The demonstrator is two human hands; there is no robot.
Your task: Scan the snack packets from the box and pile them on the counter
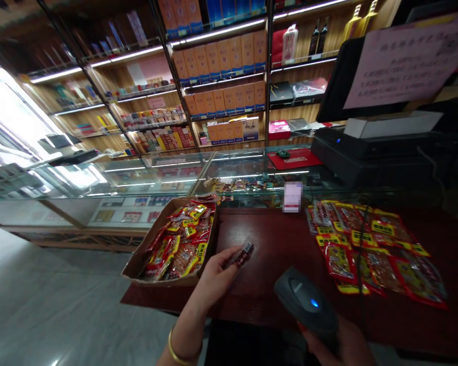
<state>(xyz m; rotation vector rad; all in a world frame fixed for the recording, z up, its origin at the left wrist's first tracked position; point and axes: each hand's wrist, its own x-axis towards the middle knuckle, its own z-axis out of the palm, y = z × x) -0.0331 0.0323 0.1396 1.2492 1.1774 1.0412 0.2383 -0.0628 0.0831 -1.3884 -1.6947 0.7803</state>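
Observation:
Between the thumb and fingers of my left hand [218, 277] is a small snack packet [246, 254], dark reddish with a pale label on its upper end. It is held just above the dark red tabletop [248, 300]. My right hand [338, 338] grips a black barcode scanner [305, 302] with a blue light glowing on top. The scanner's head points toward the upper left, near the packet but apart from it. To the left of my left hand stands an open cardboard box [210, 241] filled with red and yellow snack packets [183, 259].
Rows of snack packets [381, 259] lie on the right of the table, with a dark cable [362, 244] across them. Behind are a glass counter [168, 175] and a monitor [339, 76] bearing a pink sheet [408, 61]. Shelves of boxed goods [221, 58] line the wall.

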